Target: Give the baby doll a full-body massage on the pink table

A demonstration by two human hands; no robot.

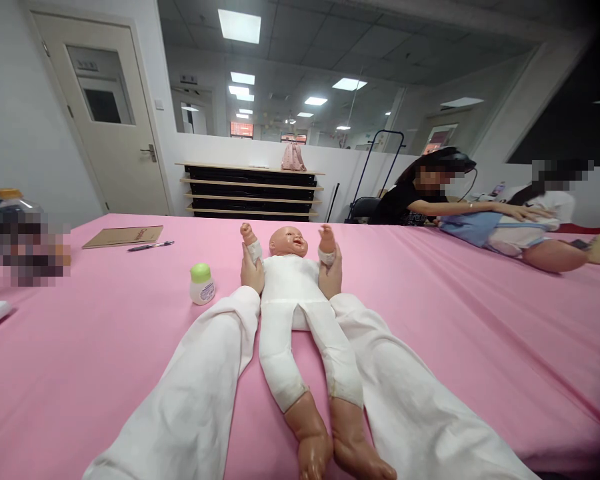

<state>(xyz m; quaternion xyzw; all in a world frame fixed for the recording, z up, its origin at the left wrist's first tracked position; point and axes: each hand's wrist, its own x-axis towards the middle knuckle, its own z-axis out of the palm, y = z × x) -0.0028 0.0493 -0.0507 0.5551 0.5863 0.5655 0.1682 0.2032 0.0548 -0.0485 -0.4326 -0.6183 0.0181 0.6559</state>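
Observation:
A baby doll (290, 283) with a white cloth body lies on its back in front of me, head at the far side and feet toward me. My left hand (253, 273) is closed round the doll's arm on the left, below its raised plastic hand. On the other side, my right hand (331, 275) grips the doll's other arm the same way. Both of the doll's forearms point up. Some of my fingers are hidden behind the doll's arms. Left of my left hand stands a small bottle with a green cap (201, 285).
Pink cloth (130, 320) covers the table. At the back left lie a brown notebook (123, 236) and a pen (151, 246). A clear bottle with a yellow cap (17, 203) stands far left. At right, another person (415, 193) has hands on a second doll (510, 233).

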